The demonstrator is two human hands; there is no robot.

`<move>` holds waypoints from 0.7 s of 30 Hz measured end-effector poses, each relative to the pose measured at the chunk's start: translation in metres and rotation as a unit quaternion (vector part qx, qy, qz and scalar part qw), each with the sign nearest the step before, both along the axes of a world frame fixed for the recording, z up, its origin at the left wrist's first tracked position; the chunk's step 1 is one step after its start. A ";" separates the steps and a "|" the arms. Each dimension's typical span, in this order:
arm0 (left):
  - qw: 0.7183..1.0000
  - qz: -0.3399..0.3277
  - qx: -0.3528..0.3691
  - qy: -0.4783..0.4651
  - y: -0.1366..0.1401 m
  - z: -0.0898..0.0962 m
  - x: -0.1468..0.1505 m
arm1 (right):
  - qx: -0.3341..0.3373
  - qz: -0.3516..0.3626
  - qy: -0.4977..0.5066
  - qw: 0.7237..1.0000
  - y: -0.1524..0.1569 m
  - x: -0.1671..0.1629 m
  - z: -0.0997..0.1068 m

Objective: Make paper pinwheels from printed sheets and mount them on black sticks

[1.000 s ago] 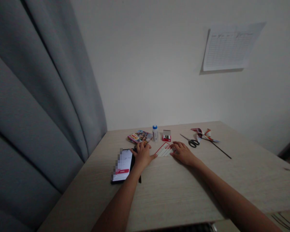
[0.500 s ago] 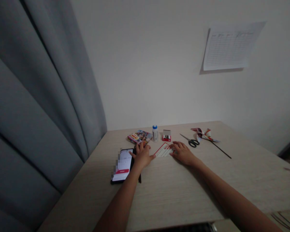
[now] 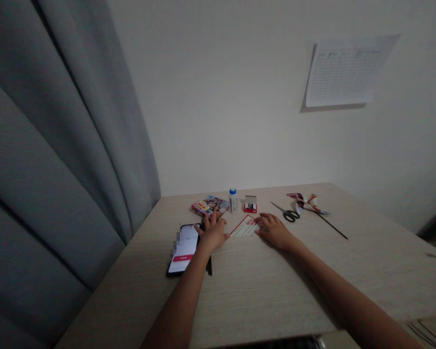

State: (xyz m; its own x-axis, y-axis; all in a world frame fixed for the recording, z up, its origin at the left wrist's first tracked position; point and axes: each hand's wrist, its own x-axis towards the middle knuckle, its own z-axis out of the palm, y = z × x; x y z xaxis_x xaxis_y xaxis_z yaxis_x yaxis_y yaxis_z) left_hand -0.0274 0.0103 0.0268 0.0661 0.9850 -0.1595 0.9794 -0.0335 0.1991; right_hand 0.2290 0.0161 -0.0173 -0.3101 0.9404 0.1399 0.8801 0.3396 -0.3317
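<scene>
A folded triangular piece of printed paper (image 3: 244,228), white with a red edge, lies flat on the table between my hands. My left hand (image 3: 214,235) rests with fingers spread, its thumb at the paper's left corner. Over the right corner lie the fingers of my right hand (image 3: 276,231), stretched out and pressing down, which hides that corner. Beside my left hand is a lit phone (image 3: 183,249), partly covered by my forearm. Thin dark sticks (image 3: 209,266) show under my left wrist.
Behind my hands are a stack of colourful printed paper (image 3: 210,205), a blue-capped glue bottle (image 3: 233,201) and a small open red box (image 3: 250,205). Scissors (image 3: 287,212) and a paper pinwheel (image 3: 308,203) on a dark stick lie to the right. A grey curtain (image 3: 76,145) hangs at left.
My left hand has shifted very slightly left, its thumb easing away from the paper's corner. My right hand and the paper stay practically in place.
</scene>
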 end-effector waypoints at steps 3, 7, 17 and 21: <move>1.000 -0.004 -0.004 0.002 0.000 0.001 -0.002 | 0.005 0.001 -0.002 1.000 0.001 0.000 -0.002; 1.000 -0.008 -0.006 0.009 0.000 0.001 -0.004 | 0.013 0.002 -0.006 1.000 0.003 0.001 -0.005; 1.000 -0.009 0.020 0.014 -0.001 0.000 -0.012 | 0.016 0.009 -0.004 1.000 0.003 0.003 -0.006; 0.997 0.009 0.073 -0.001 0.002 -0.002 -0.014 | 0.015 0.007 0.001 1.000 0.003 0.003 -0.005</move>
State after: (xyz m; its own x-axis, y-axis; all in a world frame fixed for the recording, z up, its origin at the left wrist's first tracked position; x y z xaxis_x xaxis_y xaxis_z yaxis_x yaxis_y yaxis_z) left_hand -0.0414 0.0119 0.0250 0.0476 0.9988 -0.0133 0.9798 -0.0441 0.1950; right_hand 0.2316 0.0190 -0.0227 -0.3227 0.9314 0.1682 0.8743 0.3615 -0.3240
